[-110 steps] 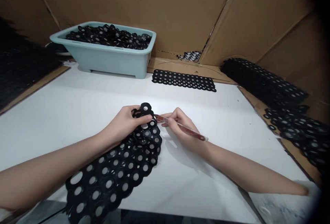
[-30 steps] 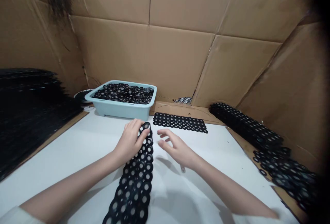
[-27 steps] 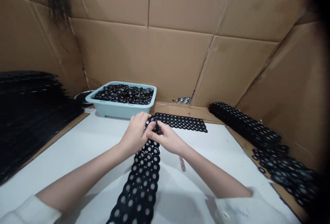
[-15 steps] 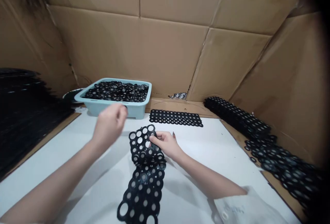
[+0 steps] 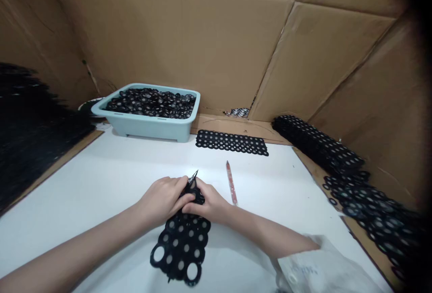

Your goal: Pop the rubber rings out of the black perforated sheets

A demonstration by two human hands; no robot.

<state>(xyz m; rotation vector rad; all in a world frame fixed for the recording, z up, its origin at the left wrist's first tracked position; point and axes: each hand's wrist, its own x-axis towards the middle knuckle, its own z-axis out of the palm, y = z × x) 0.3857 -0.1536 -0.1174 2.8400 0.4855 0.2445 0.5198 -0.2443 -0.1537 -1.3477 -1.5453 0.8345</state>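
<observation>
A black sheet of joined rings [image 5: 182, 248] hangs from between my hands above the white table, its upper end bunched in my fingers. Its lower end has two large open holes. My left hand [image 5: 168, 198] is closed on the upper left of the sheet, thumb toward the middle. My right hand [image 5: 209, 200] pinches the upper right side, thumb and fingers around the folded part. A shiny, pointed dark edge [image 5: 193, 178] sticks up between my fingertips; I cannot tell whether it belongs to the sheet.
A slim reddish pen-like tool [image 5: 231, 182] lies right of my hands. Behind stands a light blue basin [image 5: 151, 126] of loose black rings. One flat ring sheet [image 5: 231, 142] lies at the back; stacked sheets [image 5: 317, 144] line the right. A dark pile [image 5: 37, 131] is at left. Cardboard walls surround the table.
My left hand has come down and right from near the basin onto the sheet. The sheet's upper part, spread out before, is now folded between both hands. The pen-like tool now shows fully.
</observation>
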